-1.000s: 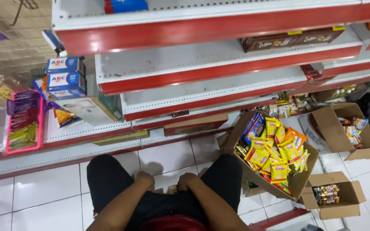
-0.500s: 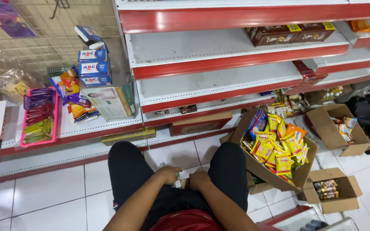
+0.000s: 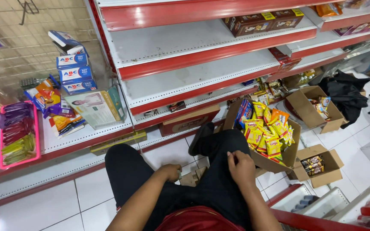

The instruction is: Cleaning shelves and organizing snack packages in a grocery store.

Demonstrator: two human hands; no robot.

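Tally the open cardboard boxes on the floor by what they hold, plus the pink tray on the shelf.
Box of yellow snack packs: 1
Box of a few mixed packets: 1
Box of small dark bars: 1
Pink tray: 1
Total: 4

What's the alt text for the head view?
A seated person in black trousers rests the right hand on the right knee and the left hand between the legs, beside a cardboard box of yellow snack packs, facing red-edged shelves.
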